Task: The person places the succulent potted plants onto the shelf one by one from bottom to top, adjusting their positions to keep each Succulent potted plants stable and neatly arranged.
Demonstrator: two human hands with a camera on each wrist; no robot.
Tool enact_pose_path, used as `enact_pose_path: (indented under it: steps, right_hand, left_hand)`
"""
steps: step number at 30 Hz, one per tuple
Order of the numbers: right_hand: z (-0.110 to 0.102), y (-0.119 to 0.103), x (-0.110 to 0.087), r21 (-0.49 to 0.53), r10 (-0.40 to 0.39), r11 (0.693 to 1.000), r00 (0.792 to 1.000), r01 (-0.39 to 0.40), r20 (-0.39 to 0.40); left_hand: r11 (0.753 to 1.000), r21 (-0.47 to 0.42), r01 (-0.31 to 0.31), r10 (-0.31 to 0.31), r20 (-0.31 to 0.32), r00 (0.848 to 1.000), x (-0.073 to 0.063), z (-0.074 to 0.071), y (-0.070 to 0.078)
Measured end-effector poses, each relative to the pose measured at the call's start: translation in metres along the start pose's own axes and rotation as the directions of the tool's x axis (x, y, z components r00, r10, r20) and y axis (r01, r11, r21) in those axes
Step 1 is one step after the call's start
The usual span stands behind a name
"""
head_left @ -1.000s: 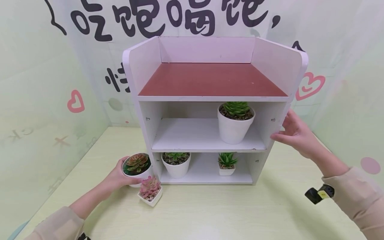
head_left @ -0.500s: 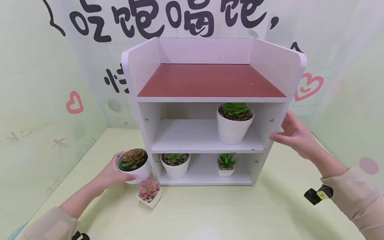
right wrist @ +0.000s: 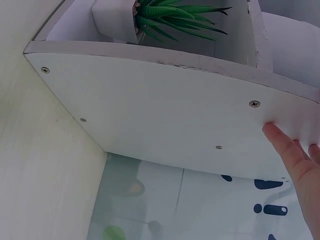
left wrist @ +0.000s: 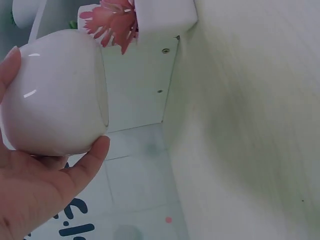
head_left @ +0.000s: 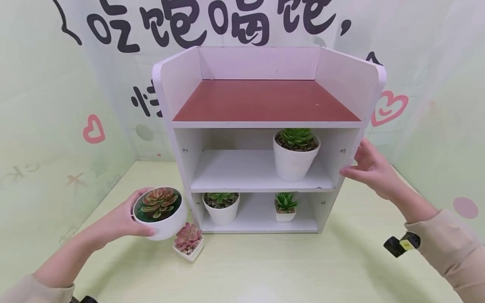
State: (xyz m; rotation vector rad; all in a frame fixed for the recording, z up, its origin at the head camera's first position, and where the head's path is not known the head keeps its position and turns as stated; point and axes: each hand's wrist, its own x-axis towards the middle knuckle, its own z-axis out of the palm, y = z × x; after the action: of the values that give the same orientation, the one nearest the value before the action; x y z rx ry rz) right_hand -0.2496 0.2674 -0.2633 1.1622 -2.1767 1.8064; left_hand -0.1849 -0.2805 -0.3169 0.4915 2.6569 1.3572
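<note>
My left hand (head_left: 115,221) grips a round white pot (head_left: 172,223) holding a reddish-green succulent (head_left: 159,203). The pot hangs above the table, left of the white shelf unit (head_left: 267,125), tipped toward me. In the left wrist view, fingers and thumb wrap the pot's smooth wall (left wrist: 55,95). Just right of it, a pink succulent (head_left: 188,237) in a small square white pot stands on the table by the shelf's front left corner. My right hand (head_left: 373,170) touches the shelf's right side panel; the right wrist view shows a fingertip (right wrist: 271,129) against that panel, near a screw.
On the middle shelf stands a large white pot (head_left: 295,162) with a green succulent. The lower shelf bears a white potted succulent (head_left: 222,212) at left and a small spiky plant (head_left: 286,204) at right. The unit's top board (head_left: 265,101) is red. Printed sheets surround the table (head_left: 265,265).
My left hand has carried the reddish-green succulent's pot left, toward me and away from the shelf unit, tilting it. The right hand stays at the side panel.
</note>
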Motion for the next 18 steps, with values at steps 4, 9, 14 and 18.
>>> enact_pose_path:
  steps: [4,9,14,18]
  right_hand:
    - [0.001,0.001,0.000,0.000,-0.002,1.000,1.000,0.002,-0.005]
    - [0.001,0.002,0.002,0.001,-0.020,1.000,1.000,0.020,0.000]
    - [0.001,0.002,0.002,0.008,-0.025,1.000,1.000,0.025,0.004]
    - [0.000,0.003,0.001,0.021,-0.022,1.000,1.000,0.022,0.002]
  left_hand:
    - [0.999,-0.005,-0.037,0.037,0.028,0.999,-0.005,-0.003,0.008]
    - [0.995,-0.011,-0.099,0.100,0.055,0.994,-0.013,-0.008,0.015]
    - [0.981,-0.016,-0.195,0.196,0.079,0.977,-0.019,-0.013,0.031]
    - [0.974,-0.039,-0.222,0.225,0.105,0.969,-0.018,-0.013,0.047]
